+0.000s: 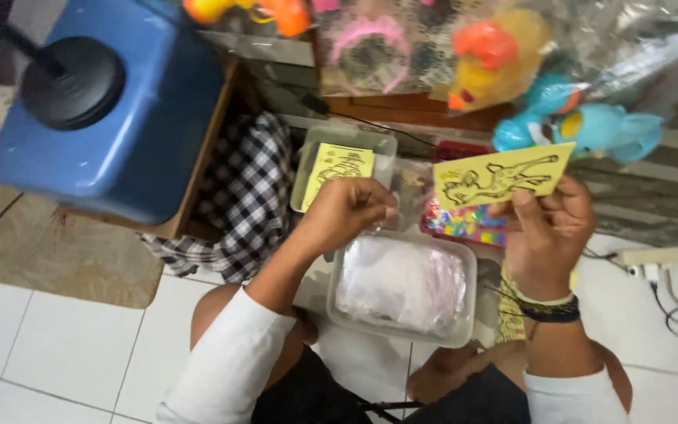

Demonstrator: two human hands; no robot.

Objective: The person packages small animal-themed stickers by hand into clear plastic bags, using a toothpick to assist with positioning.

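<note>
Right hand (547,228): raised in front of the person, fingers and thumb pinching the lower edge of a yellow card (502,176); dark and yellow bands sit on the wrist.
Yellow card: held up flat and slightly tilted, with a black line drawing of an animal facing the camera; it is above a packet of coloured beads (464,223).
Left hand (347,210): curled into a loose fist with the knuckles up, hovering over the near edge of a clear tub; whether it holds anything small I cannot tell.
Second card (337,167): another yellow card with a black drawing, standing tilted inside a clear tub (308,169) just beyond the left hand.
Plastic box (402,286): a clear rectangular box on the floor between the person's knees, filled with thin clear bags.
Checked cloth (241,200): black and white, hanging down beside the tub to the left.
Blue container (111,102): large, with a black round cap, resting on a wooden ledge at upper left.
Toys: a blue plastic toy (590,126) and a yellow-and-orange duck (492,59) in clear wrapping hang above the card.
Floor (64,345): white tiles, with a brown mat at the left.
</note>
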